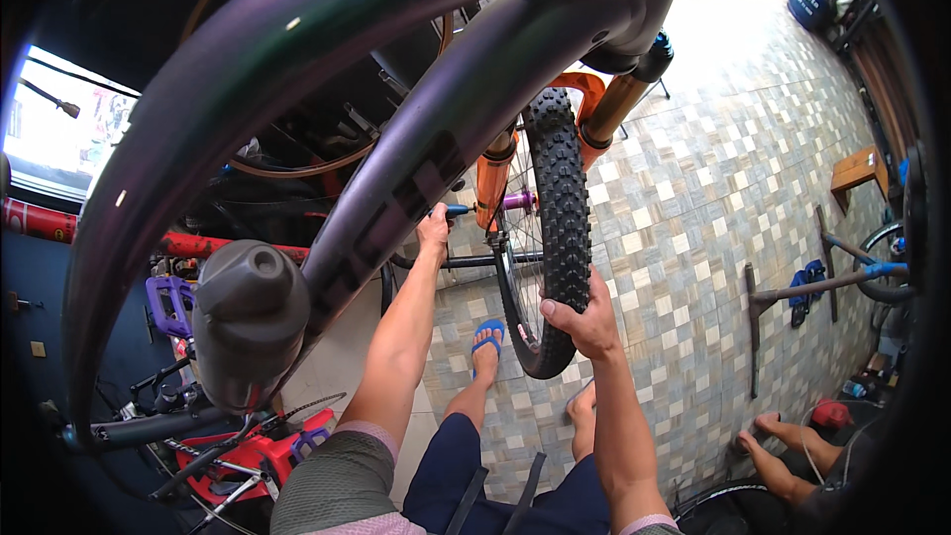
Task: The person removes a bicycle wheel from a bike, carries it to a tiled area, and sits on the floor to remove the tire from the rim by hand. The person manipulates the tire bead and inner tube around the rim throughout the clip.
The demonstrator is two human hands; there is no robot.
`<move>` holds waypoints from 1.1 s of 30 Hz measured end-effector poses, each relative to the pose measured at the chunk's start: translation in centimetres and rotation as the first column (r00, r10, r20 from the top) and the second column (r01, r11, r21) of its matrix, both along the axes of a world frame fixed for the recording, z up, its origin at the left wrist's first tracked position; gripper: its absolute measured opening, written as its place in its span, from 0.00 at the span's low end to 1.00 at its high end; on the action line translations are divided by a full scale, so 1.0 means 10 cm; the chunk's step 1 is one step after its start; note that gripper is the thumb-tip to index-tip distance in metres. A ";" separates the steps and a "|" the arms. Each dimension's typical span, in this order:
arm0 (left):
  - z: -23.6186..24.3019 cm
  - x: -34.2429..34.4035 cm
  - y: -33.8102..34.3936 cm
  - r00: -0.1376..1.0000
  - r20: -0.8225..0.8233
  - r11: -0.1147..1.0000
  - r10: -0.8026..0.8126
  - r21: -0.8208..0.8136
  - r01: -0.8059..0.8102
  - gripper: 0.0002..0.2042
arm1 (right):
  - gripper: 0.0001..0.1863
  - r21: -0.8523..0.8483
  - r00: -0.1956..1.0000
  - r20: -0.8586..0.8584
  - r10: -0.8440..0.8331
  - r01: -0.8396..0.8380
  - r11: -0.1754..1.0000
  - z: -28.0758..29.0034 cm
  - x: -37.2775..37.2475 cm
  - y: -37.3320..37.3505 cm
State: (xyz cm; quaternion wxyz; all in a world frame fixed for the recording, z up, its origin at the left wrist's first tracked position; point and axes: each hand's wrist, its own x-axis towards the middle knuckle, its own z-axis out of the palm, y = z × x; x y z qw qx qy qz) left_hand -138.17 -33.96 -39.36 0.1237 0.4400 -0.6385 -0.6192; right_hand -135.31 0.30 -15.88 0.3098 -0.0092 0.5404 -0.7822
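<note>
My left hand (433,234) is closed round a blue-handled tool (458,210), whose tip points at the lower end of the orange fork leg (492,183). Whether the tip sits in the axle I cannot tell. Beside it is the purple hub (518,200) of the front wheel. My right hand (590,322) grips the knobby black tire (561,198) low on its near side, thumb on one flank and fingers round the other. The wheel stands between the two fork legs. Above my left arm runs the dark purple bicycle frame (426,129), with a grey bottle (250,322) on it.
A red bicycle frame (233,461) and a purple pedal (170,305) are at the lower left. Handlebars (827,282) and a wooden stool (860,172) stand on the tiled floor (684,208) at right. Another person's legs (783,456) show at lower right.
</note>
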 end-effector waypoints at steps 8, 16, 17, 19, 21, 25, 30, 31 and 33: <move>-0.17 0.01 0.14 0.985 -0.089 0.986 0.145 0.090 -0.137 0.08 | 0.39 0.025 0.999 -0.027 0.020 -0.019 1.000 -0.08 -0.04 0.03; -0.25 -0.03 0.09 0.979 -0.170 0.993 0.111 0.052 -0.103 0.07 | 0.41 -0.001 1.000 -0.021 0.021 -0.021 1.000 -0.08 -0.01 0.02; -0.25 -0.04 0.12 0.974 -0.177 0.989 0.143 0.049 -0.137 0.06 | 0.41 0.004 1.000 -0.020 0.024 -0.024 1.000 -0.08 -0.01 0.02; -0.23 -0.02 0.13 0.967 -0.185 0.982 0.175 0.101 -0.159 0.06 | 0.41 0.012 0.999 -0.036 0.025 -0.024 1.000 -0.09 0.00 0.05; -0.20 -0.01 0.13 0.960 -0.201 0.978 0.196 0.114 -0.176 0.06 | 0.41 0.018 0.998 -0.050 0.025 -0.024 1.000 -0.10 0.01 0.05; -0.15 0.03 0.06 0.955 -0.254 0.984 0.152 0.124 -0.124 0.06 | 0.40 0.015 0.998 -0.053 0.023 -0.022 1.000 -0.13 0.00 0.04; -0.15 -0.02 0.08 0.961 -0.244 0.988 0.131 0.114 -0.106 0.07 | 0.39 -0.012 1.000 -0.019 0.012 -0.012 1.000 -0.08 0.00 0.03; -0.17 -0.04 0.08 0.959 -0.254 0.988 0.129 0.117 -0.102 0.07 | 0.39 -0.012 1.000 -0.014 0.011 -0.012 1.000 -0.09 0.00 0.03; -0.21 -0.03 0.04 0.954 -0.273 0.988 0.126 0.121 -0.096 0.07 | 0.39 -0.018 1.000 -0.009 0.018 -0.018 1.000 -0.09 0.01 0.03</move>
